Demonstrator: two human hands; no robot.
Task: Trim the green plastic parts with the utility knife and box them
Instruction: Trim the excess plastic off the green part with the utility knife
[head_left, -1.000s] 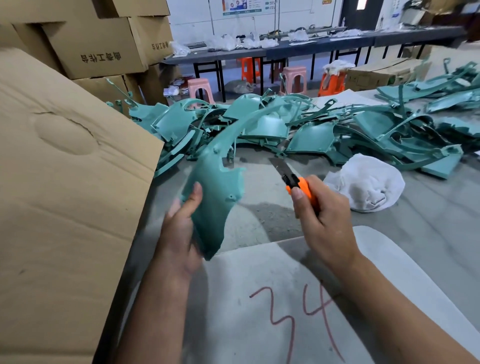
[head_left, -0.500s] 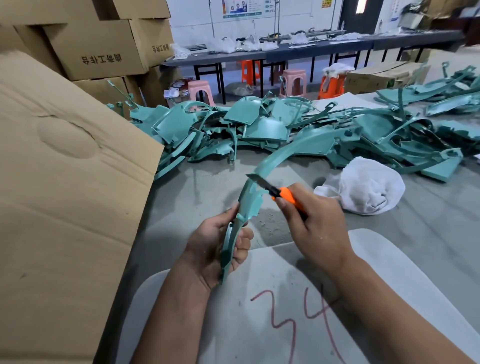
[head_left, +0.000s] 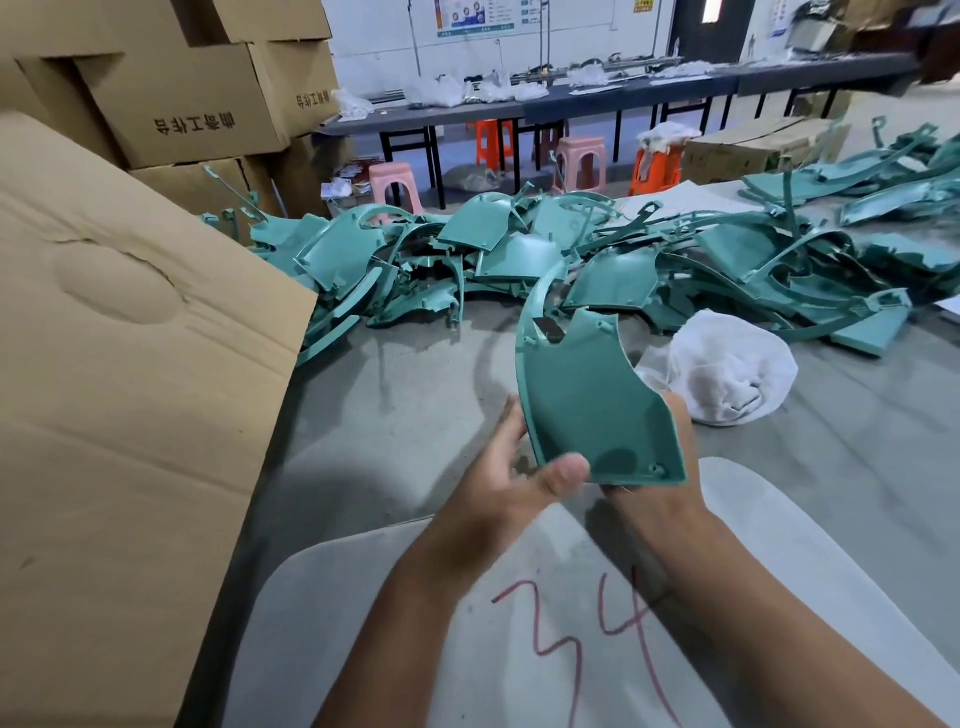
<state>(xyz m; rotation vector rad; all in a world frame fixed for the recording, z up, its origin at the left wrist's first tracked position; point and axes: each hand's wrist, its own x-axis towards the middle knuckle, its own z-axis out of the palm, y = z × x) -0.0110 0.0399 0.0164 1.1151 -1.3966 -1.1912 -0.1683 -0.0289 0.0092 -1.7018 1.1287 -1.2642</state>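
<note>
Now green part (head_left: 592, 400) over both hands.

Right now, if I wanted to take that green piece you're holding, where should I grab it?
Probably the long curved rim on the left of the green part, coming from the far side. The left hand already pinches the near bottom edge with its thumb, the right hand sits behind the right edge, and the top is notched and thin, so the rim looks sturdiest and free.
</note>
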